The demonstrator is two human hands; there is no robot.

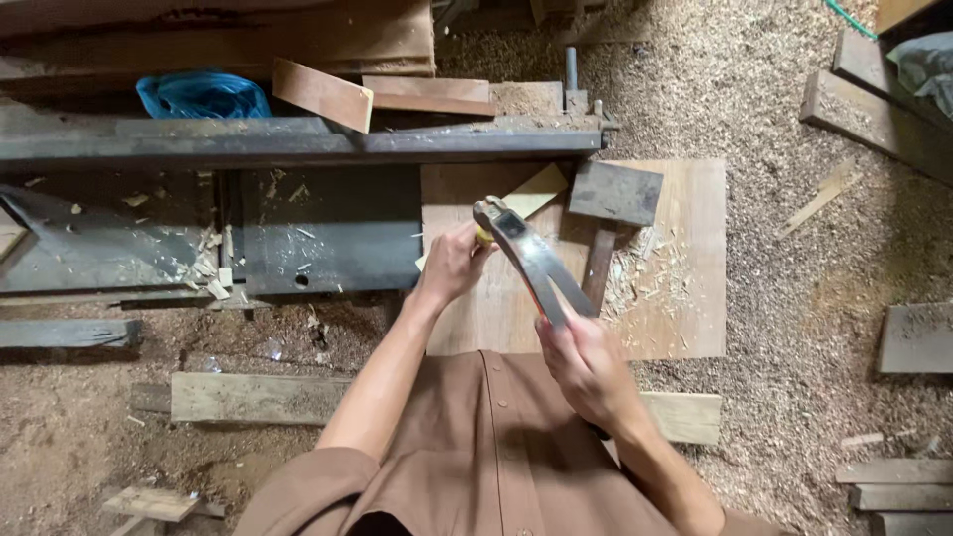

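Down on a sawdust-covered floor [774,109], seen from above over a brown shirt [486,447]. Right hand [586,367] closed around the orange-tinted handle of a claw hammer [526,260], grey steel head raised up and to the left, above the left hand. Left hand [455,263] curled tight on a small yellow-handled tool [483,236], mostly hidden by the fingers, kind not clear. Under that hand, a thin pale wood strip [531,194] lying at a slant, upper end near the dark frame. Both hands apart from each other, each clamped on its own tool, working over a flat plywood board [685,298] on the floor. On the board, right of the hammer, a wooden mallet [613,199] with a dark block head and handle pointing toward the body; pale wood shavings [645,273] heaped just beside the handle. Behind the board, a dark metal bench [298,144] running left, dusted with chips. On top of it, a slanted wood offcut [323,94] and a flat plank [427,94] near it; further left, a crumpled blue plastic bag [204,96]. Nearer the body, a long weathered plank [258,397] across the floor, passing under the arms. Scattered timber scraps [913,337] at the right edge, well apart from the hands.
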